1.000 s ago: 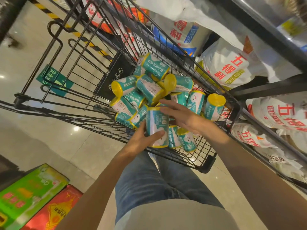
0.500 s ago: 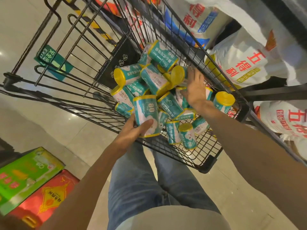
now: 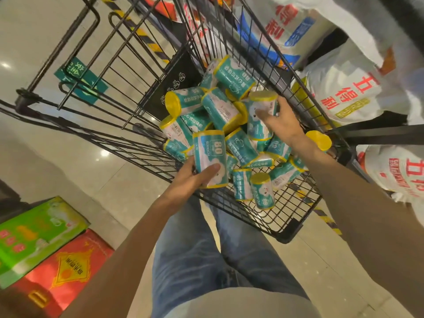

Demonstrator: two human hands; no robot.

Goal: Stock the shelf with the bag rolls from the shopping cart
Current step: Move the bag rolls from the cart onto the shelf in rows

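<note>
Item: bag rolls, teal wrap with yellow ends, heaped loose in the basket of the shopping cart, directly ahead of and below the person.

Left hand: fingers and thumb wrapped round one roll, the held roll, lifted at the near edge of the heap. Its long axis runs roughly upright, pointing away from the wrist, the "80" label facing up.

Right hand: reaching further in, fingers curled over a second roll at the top right of the heap; this one also stands near upright, yellow cap uppermost. The grip looks closed, though the far fingers are hidden behind it.

Remaining stock: most rolls lie on their sides at mixed angles; a loose roll stands upright alone on the cart mesh, nearest the body and between the two forearms.

Shelf: its stocking spot is not identifiable. White sacks with red lettering line the racking on the right side, closest to the right arm, so the carry probably goes rightward.
</note>
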